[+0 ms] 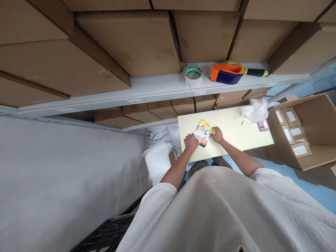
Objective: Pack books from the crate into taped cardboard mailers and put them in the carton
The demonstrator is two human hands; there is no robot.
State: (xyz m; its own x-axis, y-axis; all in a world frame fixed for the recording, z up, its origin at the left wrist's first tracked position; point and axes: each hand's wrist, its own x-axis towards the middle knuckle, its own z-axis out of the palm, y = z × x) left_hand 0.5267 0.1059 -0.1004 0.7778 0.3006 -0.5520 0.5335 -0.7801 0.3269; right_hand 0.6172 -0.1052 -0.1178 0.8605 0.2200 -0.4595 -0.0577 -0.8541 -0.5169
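A flat, rectangular picture pack (203, 133), yellow along its top with a colourful printed front, lies tilted on the pale yellow board (236, 131). It may be a booklet or a thin case; I cannot tell which. My left hand (191, 141) grips its lower left edge, fingers curled. On the opposite side, my right hand (217, 135) holds the upper right edge with fingers bent around it. Further right on the same board sit a crumpled white plastic wrap (256, 110) and a small blurred purple item (263, 125).
Above the board, a shelf (162, 84) carries cardboard boxes (131, 42), a tape roll (193, 75), an orange-and-blue tape dispenser (226, 73) and a black-and-yellow handle (256, 72). An open carton (312, 129) with small boxes stands right. White foam wrap (159, 159) lies left.
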